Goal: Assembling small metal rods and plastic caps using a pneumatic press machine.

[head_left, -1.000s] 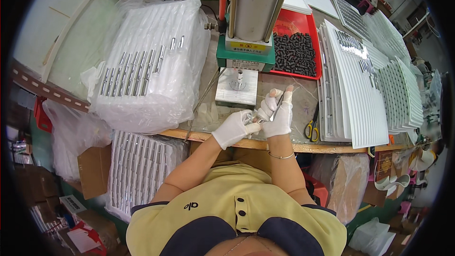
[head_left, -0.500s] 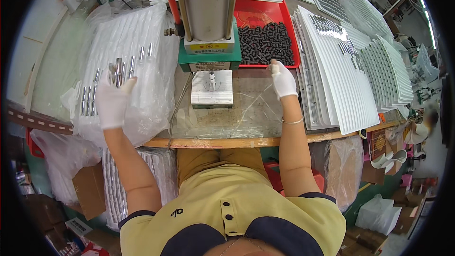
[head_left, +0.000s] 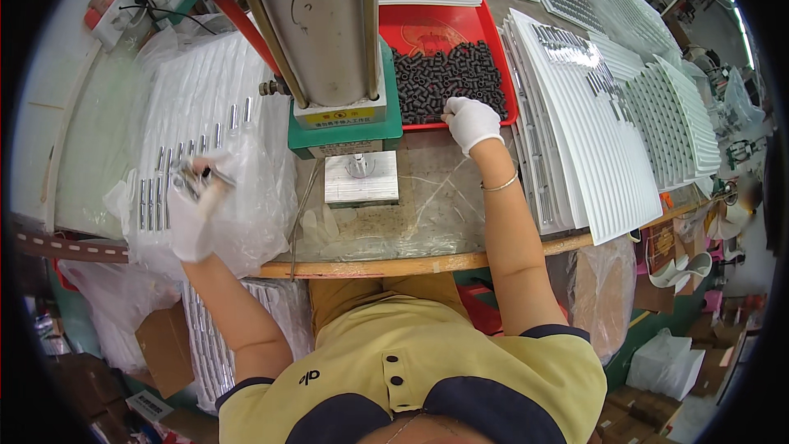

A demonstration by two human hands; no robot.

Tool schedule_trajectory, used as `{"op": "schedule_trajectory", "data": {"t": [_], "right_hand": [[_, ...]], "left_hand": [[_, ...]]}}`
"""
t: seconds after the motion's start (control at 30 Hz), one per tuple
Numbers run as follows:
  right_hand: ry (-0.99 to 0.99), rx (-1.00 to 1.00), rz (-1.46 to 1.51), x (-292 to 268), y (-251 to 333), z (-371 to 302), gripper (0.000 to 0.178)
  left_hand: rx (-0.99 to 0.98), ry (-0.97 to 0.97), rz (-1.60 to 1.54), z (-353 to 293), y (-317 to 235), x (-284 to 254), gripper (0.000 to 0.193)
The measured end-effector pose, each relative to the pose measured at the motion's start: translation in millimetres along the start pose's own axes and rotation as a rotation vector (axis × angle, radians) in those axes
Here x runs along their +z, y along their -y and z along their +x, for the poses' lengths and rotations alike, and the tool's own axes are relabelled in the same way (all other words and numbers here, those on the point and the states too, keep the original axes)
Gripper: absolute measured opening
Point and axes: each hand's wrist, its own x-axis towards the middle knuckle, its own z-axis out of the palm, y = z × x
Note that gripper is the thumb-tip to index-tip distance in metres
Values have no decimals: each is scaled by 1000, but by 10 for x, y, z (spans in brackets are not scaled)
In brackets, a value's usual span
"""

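Note:
My left hand [head_left: 194,212], in a white glove, is closed around several shiny metal tubes [head_left: 187,186]; motion blurs them. It hovers over a ribbed white tray [head_left: 205,86] wrapped in clear plastic, where more metal tubes [head_left: 153,204] lie in rows. My right hand [head_left: 474,123], also gloved, has its fingers pinched at the near edge of a red tray [head_left: 427,29] of small black fittings [head_left: 452,74]. What the pinch holds, if anything, is hidden. Between my hands, a metal block [head_left: 362,187] with a short shiny upright piece [head_left: 360,163] sits under a press [head_left: 337,115].
A red hose [head_left: 246,37] runs to the press. Stacked white ribbed trays [head_left: 592,140], some bearing metal tubes, stand on the right of the table. Its wooden front edge [head_left: 394,266] is near my waist. Plastic-wrapped tubes [head_left: 205,345] and a cardboard box [head_left: 164,345] are below left.
My right hand has moved left to the near edge of the red tray. The left hand has lowered slightly and its tubes have tilted over. The whole view has shifted a little.

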Motion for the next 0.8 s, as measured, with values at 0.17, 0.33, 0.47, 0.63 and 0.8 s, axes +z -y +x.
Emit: {"op": "schedule_trajectory", "data": {"t": [0.17,0.33,0.47,0.63,0.8], "right_hand": [[-10,-16,-6,-14,-27,-51,18],[-31,53,-15,-78,100,-96,20],[-3,63,-32,-74,113,-122,21],[-53,2,-62,17,129,-131,18],[-105,-10,-95,-50,114,-159,18]], "left_hand": [[-275,459,-340,-533,-591,848,20],[-405,546,-523,-815,-253,1500,29],[-451,441,-675,-851,-84,1625,30],[-442,275,-441,-749,55,1709,28],[-367,174,-407,-718,48,1730,30]]}}
